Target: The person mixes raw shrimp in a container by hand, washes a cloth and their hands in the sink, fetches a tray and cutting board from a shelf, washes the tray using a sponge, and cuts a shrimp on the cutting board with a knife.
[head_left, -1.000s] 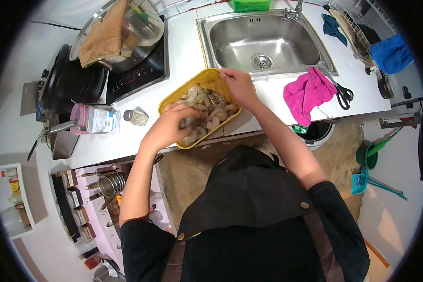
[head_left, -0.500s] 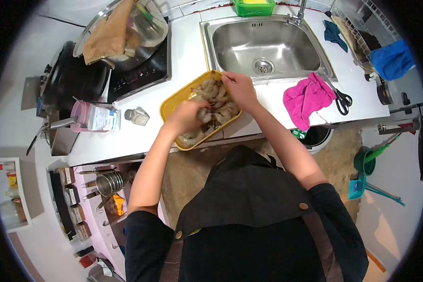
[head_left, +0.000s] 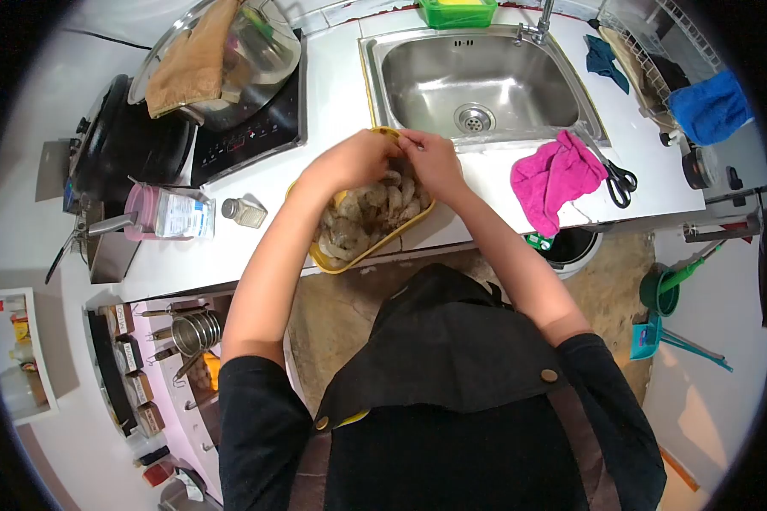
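A yellow tray (head_left: 339,267) at the counter's front edge holds a pile of raw shrimp (head_left: 349,226). My left hand (head_left: 360,162) is over the tray's far part, fingers closed and touching or nearly touching the right ones; what it holds is hidden. My right hand (head_left: 433,163) is at the far right corner of the tray, its fingers pinched together at the rim. Whatever lies between those fingertips is too small to make out.
Behind the tray is a steel sink (head_left: 486,85). Right of it lie a pink cloth (head_left: 557,183) and black-handled scissors (head_left: 619,183). Leftward are a small shaker (head_left: 245,212), a pink container (head_left: 145,211) and an induction cooktop (head_left: 251,136) bearing a covered pot.
My left hand has moved from the middle of the shrimp up and right to beside my right hand. My right hand has stayed near the tray's corner.
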{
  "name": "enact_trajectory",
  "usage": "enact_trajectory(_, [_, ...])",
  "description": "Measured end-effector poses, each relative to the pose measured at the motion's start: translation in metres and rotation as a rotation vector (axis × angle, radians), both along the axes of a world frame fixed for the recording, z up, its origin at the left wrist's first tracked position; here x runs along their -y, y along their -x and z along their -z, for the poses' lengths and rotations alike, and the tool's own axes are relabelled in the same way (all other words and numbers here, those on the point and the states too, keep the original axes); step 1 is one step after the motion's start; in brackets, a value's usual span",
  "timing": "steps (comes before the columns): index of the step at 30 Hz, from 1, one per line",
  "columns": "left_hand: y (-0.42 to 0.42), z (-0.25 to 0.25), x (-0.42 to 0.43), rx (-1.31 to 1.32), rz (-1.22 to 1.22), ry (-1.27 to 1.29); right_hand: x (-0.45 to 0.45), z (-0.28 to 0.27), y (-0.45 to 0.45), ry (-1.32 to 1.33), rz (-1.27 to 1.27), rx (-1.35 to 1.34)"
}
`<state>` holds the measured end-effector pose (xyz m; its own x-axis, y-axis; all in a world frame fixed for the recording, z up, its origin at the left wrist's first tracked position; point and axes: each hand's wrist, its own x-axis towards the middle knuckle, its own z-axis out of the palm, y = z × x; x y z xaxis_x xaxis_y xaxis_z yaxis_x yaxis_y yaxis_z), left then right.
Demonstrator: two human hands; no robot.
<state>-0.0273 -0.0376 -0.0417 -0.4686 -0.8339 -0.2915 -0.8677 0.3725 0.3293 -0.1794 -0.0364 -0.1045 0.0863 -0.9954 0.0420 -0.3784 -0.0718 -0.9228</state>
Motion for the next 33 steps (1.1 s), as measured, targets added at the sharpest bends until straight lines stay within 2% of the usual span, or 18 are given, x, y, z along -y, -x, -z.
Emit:
enact_trajectory(2, [-0.002, 0.016, -0.001, -0.014, 0.043, 0.01, 0.002, 0.005, 0.0, 0.043, -0.016, -0.001])
enact_trajectory(5, [-0.021, 0.01, -0.017, 0.021, -0.083, -0.001, 0.001, 0.002, 0.001, 0.021, -0.006, 0.001])
enact_trajectory(8, [-0.034, -0.02, -0.046, 0.164, -0.314, -0.217, 0.003, 0.004, -0.002, 0.0, 0.02, 0.009])
enact_trajectory(12, [-0.049, -0.024, -0.084, 0.166, -0.324, -0.242, 0.0, -0.001, -0.003, -0.002, 0.038, 0.003])
enact_trajectory(15, [-0.048, -0.023, -0.104, 0.204, -0.143, -0.096, 0.001, -0.002, -0.003, -0.027, 0.023, 0.001])
enact_trajectory(16, [-0.04, -0.03, -0.099, 0.251, -0.197, -0.248, 0.001, -0.001, -0.003, -0.029, 0.021, 0.011])
enact_trajectory(22, [-0.044, 0.007, -0.102, 0.138, -0.311, 0.029, 0.002, 0.002, -0.004, -0.018, 0.03, 0.008])
enact_trajectory(25, [-0.038, 0.011, -0.096, 0.061, -0.413, 0.028, 0.001, 0.001, -0.004, -0.003, 0.039, 0.003])
enact_trajectory(28, [-0.031, -0.021, -0.083, -0.253, -0.516, 0.025, 0.002, 0.004, -0.003, 0.054, 0.04, -0.009])
enact_trajectory(31, [-0.012, -0.055, -0.071, -0.195, -0.395, 0.032, 0.001, 0.003, -0.003, 0.068, 0.014, -0.041])
enact_trajectory(32, [-0.012, -0.058, -0.067, -0.221, -0.287, 0.034, 0.002, 0.002, -0.002, 0.072, 0.001, -0.04])
enact_trajectory(33, [-0.014, -0.058, -0.061, -0.211, -0.314, -0.005, 0.002, 0.003, -0.002, 0.074, -0.01, -0.04])
